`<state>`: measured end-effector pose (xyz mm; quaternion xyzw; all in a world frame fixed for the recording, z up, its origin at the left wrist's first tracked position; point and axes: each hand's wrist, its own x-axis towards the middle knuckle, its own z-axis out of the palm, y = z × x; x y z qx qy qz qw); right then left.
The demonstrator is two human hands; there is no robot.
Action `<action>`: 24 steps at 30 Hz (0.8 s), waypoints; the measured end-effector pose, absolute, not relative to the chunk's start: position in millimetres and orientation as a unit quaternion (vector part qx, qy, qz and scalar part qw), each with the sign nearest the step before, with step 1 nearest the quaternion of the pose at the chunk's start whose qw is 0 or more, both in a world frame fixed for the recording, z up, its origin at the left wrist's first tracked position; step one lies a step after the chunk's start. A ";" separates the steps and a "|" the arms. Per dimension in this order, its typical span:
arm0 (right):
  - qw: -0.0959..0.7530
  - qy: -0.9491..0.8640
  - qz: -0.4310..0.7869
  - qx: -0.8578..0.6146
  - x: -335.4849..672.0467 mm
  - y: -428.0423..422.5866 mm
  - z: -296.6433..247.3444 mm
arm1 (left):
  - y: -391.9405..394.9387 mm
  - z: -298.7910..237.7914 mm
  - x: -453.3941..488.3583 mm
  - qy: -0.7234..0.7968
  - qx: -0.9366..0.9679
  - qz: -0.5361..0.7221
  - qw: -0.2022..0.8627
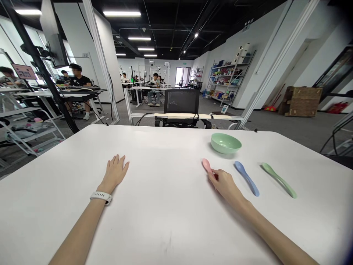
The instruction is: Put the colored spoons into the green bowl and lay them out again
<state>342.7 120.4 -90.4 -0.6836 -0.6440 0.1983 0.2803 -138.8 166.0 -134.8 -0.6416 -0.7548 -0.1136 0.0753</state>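
Note:
My right hand (223,183) is closed around a pink spoon (206,164); the spoon's bowl points away from me, and most of its handle is hidden under my fingers. To the right of that hand lies a blue spoon (247,178), and farther right a green spoon (279,180). Beyond the spoons stands an upright light green bowl (226,143). On the left side, my left hand (115,172) rests palm down with its fingers spread, holding nothing. A pale watch strap circles that wrist.
All of these are on a white table (154,213) with rounded far corners. Past its far edge stand a black mesh chair (181,101) and a metal frame. Farther back are shelves (231,75), a cardboard box (301,101) and people seated at other desks.

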 end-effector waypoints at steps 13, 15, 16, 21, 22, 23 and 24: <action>0.280 -0.642 0.200 -0.685 346.9 121.0 -94.2 | 167.6 -138.6 -142.1 -0.751 -0.644 -0.122 0.083; 0.281 -0.641 0.196 -0.687 347.3 121.3 -94.4 | 167.8 -138.8 -142.4 -0.750 -0.645 -0.125 0.084; 0.282 -0.641 0.194 -0.687 347.4 121.2 -94.1 | 167.9 -139.0 -142.6 -0.749 -0.645 -0.126 0.085; 0.289 -0.640 0.191 -0.686 346.4 120.4 -92.1 | 168.0 -139.8 -143.0 -0.749 -0.645 -0.125 0.088; 0.289 -0.640 0.190 -0.686 346.3 120.3 -92.0 | 167.9 -139.7 -143.0 -0.749 -0.645 -0.125 0.087; 0.289 -0.641 0.189 -0.685 346.3 120.4 -92.0 | 167.8 -139.5 -142.9 -0.749 -0.645 -0.125 0.086; 0.289 -0.643 0.187 -0.684 346.3 120.5 -92.1 | 167.7 -139.3 -142.8 -0.749 -0.645 -0.125 0.085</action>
